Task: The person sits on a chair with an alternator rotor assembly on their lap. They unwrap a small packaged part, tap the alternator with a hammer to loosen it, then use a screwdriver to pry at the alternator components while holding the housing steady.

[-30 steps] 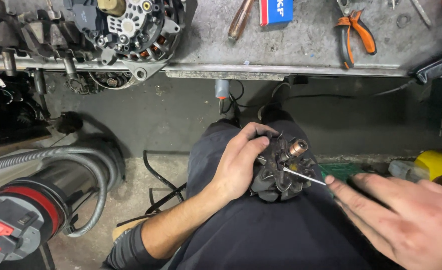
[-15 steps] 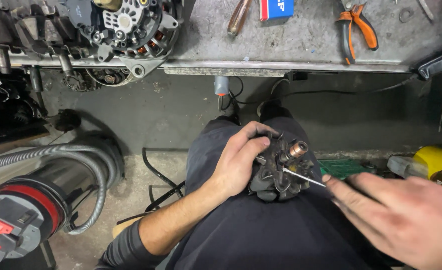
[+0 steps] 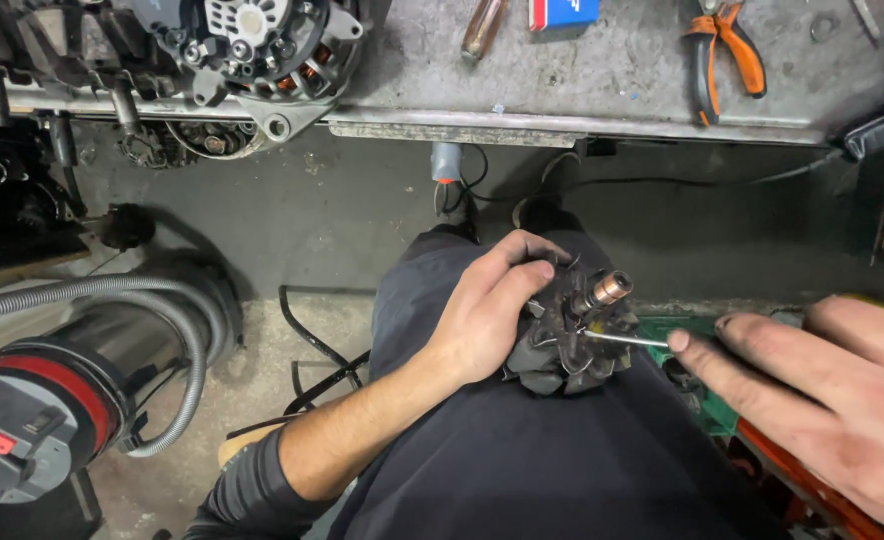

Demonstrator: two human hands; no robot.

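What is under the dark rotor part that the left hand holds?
The rotor rests on the person's dark-trousered thigh, gripped by the left hand. Its underside is hidden.

Above the lap, bare concrete floor (image 3: 342, 210) lies open up to the workbench edge (image 3: 582, 125). Leftward, the vacuum hose (image 3: 177, 310) blocks; rightward, a green crate (image 3: 707, 400) crowds the thigh.

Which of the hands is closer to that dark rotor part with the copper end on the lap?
Left. The left hand grips the dark rotor part directly. The right hand sits off to the side, reaching it only through a thin metal pick.
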